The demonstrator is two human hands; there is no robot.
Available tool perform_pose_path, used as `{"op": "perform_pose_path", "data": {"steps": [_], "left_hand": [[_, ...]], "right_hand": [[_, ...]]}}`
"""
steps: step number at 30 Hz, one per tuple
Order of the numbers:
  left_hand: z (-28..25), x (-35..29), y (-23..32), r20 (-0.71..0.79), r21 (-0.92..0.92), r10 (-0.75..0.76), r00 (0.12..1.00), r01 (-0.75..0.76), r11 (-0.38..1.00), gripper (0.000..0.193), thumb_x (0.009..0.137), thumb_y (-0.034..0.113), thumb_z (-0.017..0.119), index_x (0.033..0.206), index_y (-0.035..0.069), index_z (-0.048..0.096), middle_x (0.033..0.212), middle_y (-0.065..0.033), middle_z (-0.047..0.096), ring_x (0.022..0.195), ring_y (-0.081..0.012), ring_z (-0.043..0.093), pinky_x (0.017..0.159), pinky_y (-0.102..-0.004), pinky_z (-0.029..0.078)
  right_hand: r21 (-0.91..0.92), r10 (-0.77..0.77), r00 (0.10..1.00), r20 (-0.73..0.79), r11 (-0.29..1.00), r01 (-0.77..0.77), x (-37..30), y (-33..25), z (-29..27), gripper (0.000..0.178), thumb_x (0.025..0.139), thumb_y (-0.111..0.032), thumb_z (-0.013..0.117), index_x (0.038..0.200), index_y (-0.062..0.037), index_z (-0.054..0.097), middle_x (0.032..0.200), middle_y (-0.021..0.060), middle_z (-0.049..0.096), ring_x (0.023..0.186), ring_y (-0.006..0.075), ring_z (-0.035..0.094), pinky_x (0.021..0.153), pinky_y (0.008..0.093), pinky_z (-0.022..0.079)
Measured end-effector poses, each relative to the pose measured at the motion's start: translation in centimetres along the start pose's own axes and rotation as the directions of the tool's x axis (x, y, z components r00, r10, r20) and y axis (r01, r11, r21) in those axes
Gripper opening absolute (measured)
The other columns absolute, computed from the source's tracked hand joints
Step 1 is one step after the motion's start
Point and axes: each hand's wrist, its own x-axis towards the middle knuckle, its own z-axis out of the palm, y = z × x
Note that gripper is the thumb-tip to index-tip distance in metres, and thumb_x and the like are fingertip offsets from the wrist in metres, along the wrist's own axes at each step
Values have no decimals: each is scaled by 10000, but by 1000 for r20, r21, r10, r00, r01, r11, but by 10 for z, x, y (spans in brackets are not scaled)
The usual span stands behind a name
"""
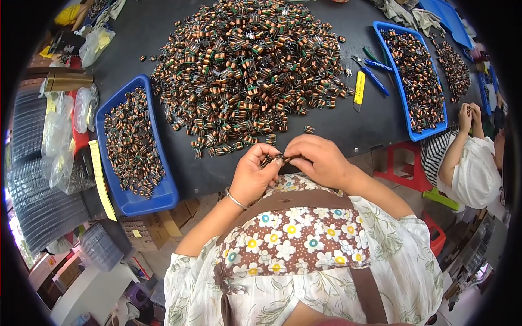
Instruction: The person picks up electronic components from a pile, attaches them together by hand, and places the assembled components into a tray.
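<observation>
Far to the left of your grip, clear plastic bags (60, 136) hang at the side of the dark bench (201, 173), and a yellow strip (101, 182) lies along its edge. Nearer on that side, a blue tray (148, 206) holds many small copper-and-black parts. Straight ahead of your grip, a broad pile (250, 76) of the same parts spreads across the bench.

Your left grip (253, 173) is narrow, thumb and forefinger closed on a small part (281, 156), in front of your flowered apron (293, 233). Your right grip (321, 158) meets it, fingertips pinched at the same part's near side; fingers hide much of it.

Just beyond the right grip lies a loose part (309, 129). Further ahead and to the right are a yellow cutter (359, 88) and blue-handled pliers (376, 81). Beyond these stands a second blue tray (429, 132), also filled with parts. At far right, a co-worker in white (473, 173) sits with both hands raised together.
</observation>
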Motion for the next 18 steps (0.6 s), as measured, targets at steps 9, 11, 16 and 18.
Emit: {"op": "perform_pose_path", "data": {"steps": [9, 11, 16, 18], "left_hand": [[3, 4, 1, 57, 151, -5, 998, -4, 988, 133, 805, 51, 642, 897, 34, 547, 698, 23, 532, 508, -16, 474, 449, -164, 370], [1, 3, 0, 47, 123, -15, 999, 9, 992, 132, 804, 46, 641, 896, 33, 548, 693, 24, 527, 512, -17, 475, 451, -164, 371], [-1, 2, 2, 43, 104, -14, 999, 10, 995, 132, 803, 39, 638, 900, 32, 548, 685, 23, 517, 523, -20, 481, 460, -165, 378], [-2, 2, 2, 26, 143, -21, 999, 17, 990, 141, 805, 41, 636, 912, 31, 545, 687, 21, 517, 530, -22, 489, 466, -168, 387]], "right_hand": [[-154, -108, 983, -149, 984, 85, 2, 14, -16, 141, 711, 15, 646, 837, -43, 619, 881, 78, 641, 811, 256, 599, 715, 335, 477], [-324, -58, 981, -185, 946, -5, 5, 24, -22, 162, 689, 16, 653, 835, -46, 618, 901, 81, 628, 829, 260, 582, 731, 342, 471], [-327, -26, 995, -101, 945, -8, 5, 32, -21, 160, 708, -3, 655, 862, -42, 632, 838, 78, 608, 801, 256, 577, 711, 333, 469], [-223, 15, 997, -77, 974, -32, 4, 28, -17, 142, 723, -15, 658, 861, -36, 633, 823, 81, 603, 775, 250, 579, 688, 321, 469]]}}
